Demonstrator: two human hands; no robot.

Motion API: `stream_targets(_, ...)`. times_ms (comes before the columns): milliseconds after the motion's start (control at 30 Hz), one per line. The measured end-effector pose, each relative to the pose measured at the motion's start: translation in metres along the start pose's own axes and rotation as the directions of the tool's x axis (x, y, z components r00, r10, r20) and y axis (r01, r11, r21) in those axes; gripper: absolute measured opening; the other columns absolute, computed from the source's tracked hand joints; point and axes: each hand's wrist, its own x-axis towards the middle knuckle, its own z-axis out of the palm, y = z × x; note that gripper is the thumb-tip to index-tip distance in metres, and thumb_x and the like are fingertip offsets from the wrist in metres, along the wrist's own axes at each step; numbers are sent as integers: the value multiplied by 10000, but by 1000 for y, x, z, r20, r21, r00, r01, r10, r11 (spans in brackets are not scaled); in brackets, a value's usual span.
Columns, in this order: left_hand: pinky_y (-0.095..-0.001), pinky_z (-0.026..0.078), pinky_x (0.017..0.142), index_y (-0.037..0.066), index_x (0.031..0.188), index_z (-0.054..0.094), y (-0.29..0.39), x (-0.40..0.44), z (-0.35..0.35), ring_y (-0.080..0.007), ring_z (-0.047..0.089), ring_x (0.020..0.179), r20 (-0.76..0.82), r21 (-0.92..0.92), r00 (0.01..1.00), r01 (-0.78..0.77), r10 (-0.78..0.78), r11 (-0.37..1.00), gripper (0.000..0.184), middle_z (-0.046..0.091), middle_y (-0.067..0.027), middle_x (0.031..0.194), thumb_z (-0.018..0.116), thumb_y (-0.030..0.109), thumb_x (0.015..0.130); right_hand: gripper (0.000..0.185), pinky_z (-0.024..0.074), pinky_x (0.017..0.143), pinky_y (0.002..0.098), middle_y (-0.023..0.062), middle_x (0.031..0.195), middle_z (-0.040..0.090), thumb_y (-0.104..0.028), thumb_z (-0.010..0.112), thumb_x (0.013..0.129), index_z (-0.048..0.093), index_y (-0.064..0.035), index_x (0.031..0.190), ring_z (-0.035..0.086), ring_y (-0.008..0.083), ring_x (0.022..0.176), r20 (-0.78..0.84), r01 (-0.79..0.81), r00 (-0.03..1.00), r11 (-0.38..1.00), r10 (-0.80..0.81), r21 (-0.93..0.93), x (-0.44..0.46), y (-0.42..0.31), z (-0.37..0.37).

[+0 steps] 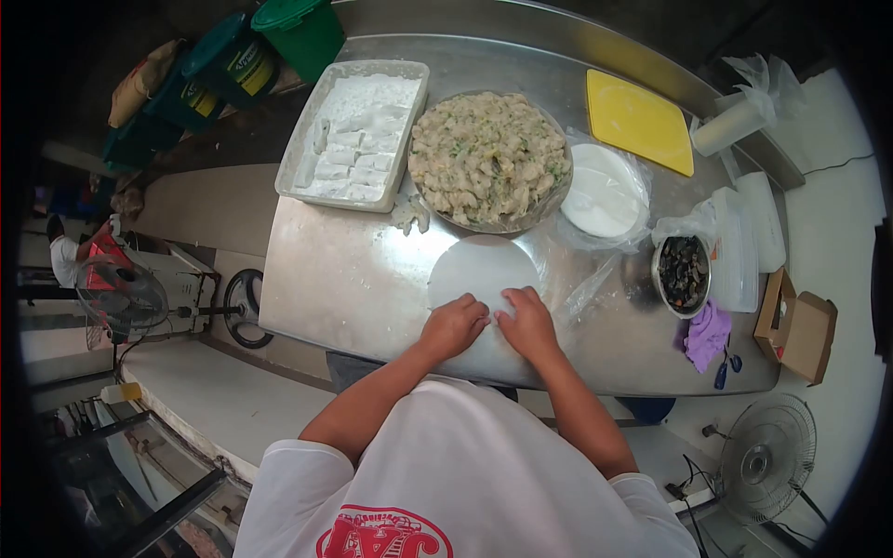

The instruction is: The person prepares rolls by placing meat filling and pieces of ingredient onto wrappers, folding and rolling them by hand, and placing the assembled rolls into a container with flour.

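A round, pale, translucent sheet (479, 265) lies flat on the steel table (335, 270). My left hand (455, 327) touches its near left part with curled fingers. Opposite it, my right hand (526, 322) rests at the near right edge, fingers also bent. What either hand pinches is too small to make out. Just beyond the sheet stands a big bowl of chunky mixture with green bits (491, 158). Left of that bowl, a plastic tray (419, 93) holds white-dusted rolls and powder. A stack of white round sheets in plastic (603, 191) lies to the right.
On the right are a bowl of dark pieces (684, 274), a purple cloth (709, 335), plastic containers (735, 251) and an open cardboard box (795, 325). A yellow board (640, 121) lies at the back. Green bins (233, 60) stand beyond the table; a person (67, 256) is far left.
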Motion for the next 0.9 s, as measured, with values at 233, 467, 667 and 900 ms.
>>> stream_targets(233,-438,563,696,111,935,675,0,0,0,-313,682,822,-3,46,1000,-25,25,999,221,631,-84,913,780,298,877,655,391,1049,526,184,1324,601,-116,740,786,562,-23,1409,548,369,1237,-220,205,918,871,-329,-446,108,-38,-64)
stream_targets(467,-425,575,675,114,929,682,-3,0,5,-299,685,772,-21,98,999,-31,33,995,282,642,-75,907,795,364,865,361,423,978,463,131,1129,679,-89,625,821,710,-63,1171,584,309,1174,184,211,975,782,-124,-587,155,-34,-58)
stream_targets(667,-431,576,686,115,946,676,-9,0,4,-299,684,787,-14,63,998,-56,57,996,294,637,-64,941,800,367,860,451,456,1003,502,162,1157,695,-32,667,759,699,-89,1205,606,371,1139,291,348,925,854,-245,-387,150,-24,-67)
stream_targets(900,-461,570,741,107,1069,644,-6,0,1,-337,674,878,4,5,1000,-10,9,1000,292,616,-103,1002,763,307,892,396,466,1023,497,185,1083,701,-1,583,823,719,-78,1187,611,399,1125,247,358,924,890,-293,-282,150,-33,-61)
